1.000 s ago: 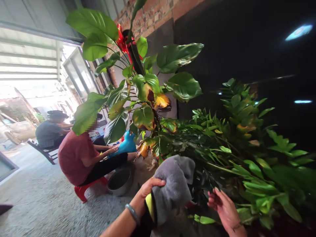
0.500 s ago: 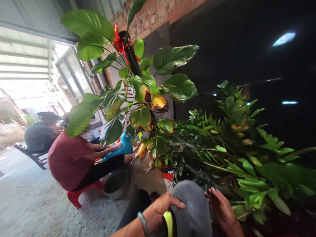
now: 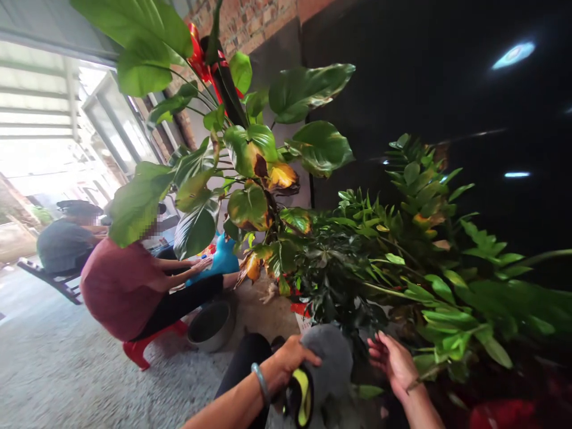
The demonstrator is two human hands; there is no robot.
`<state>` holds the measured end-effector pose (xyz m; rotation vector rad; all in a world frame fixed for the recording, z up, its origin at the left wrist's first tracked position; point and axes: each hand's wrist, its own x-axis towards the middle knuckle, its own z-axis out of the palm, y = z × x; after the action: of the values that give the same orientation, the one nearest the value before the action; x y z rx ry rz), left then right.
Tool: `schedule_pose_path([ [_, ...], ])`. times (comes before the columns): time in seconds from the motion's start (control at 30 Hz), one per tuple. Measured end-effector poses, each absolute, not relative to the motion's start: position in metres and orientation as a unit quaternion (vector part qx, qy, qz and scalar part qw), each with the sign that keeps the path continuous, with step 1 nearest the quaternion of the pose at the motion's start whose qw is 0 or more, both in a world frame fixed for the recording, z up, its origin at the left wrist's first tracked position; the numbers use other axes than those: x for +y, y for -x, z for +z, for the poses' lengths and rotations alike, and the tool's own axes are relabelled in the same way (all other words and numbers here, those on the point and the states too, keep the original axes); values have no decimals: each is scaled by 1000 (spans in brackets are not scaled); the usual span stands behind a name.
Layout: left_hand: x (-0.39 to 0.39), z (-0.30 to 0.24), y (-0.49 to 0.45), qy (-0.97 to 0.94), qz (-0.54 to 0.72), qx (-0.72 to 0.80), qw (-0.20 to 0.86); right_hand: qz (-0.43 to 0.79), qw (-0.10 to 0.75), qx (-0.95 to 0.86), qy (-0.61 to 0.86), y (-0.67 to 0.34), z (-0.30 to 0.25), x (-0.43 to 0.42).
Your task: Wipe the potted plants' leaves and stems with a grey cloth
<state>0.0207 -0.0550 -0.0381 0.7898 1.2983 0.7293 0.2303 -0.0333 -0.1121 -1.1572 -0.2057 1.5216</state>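
Observation:
My left hand (image 3: 292, 357), with a bangle on its wrist, grips a soft grey rounded piece (image 3: 328, 360) by its left edge, the thumb lying on top. Its exact kind does not show clearly. A yellow-and-black curved part (image 3: 302, 396) hangs just below that hand; whether it is joined to the grey piece I cannot tell. My right hand (image 3: 397, 360) is apart from the grey piece, off to its right. Its fingers are partly curled and spread, with nothing seen in them, close to the plant leaves.
A tall leafy plant (image 3: 250, 205) rises ahead, and dense foliage (image 3: 447, 298) spreads to the right. Left of me, a person in a red shirt (image 3: 118, 286) sits on a red stool (image 3: 136, 354) beside a grey basin (image 3: 210, 326). Another person (image 3: 65, 241) sits farther back.
The grey piece, held in my left hand, has moved left and tilted. My right hand has drawn away from it, widening the gap. The view has shifted slightly.

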Motion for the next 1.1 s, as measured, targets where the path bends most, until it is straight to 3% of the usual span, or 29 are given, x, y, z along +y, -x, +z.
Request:
schedule_pose_path([
  [0.13,-55,-15,5,-389,324,501,702,649,577,-88,489,-230,-113,-32],
  [0.27,-23,27,-1,-401,431,420,691,651,589,-93,470,-227,-106,-31],
  [0.37,-10,24,-21,-352,477,436,678,650,595,-97,463,-225,-103,-31],
  [0.63,-62,-22,-5,-416,298,534,673,642,573,-89,502,-231,-116,-31],
  [0.83,-30,21,6,-436,411,449,663,658,564,-93,490,-232,-113,-31],
  [0.93,-18,15,-6,-437,442,476,622,660,565,-92,487,-229,-112,-31],
  [1.1,-48,-14,7,-543,290,537,577,659,565,-91,487,-231,-116,-31],
])
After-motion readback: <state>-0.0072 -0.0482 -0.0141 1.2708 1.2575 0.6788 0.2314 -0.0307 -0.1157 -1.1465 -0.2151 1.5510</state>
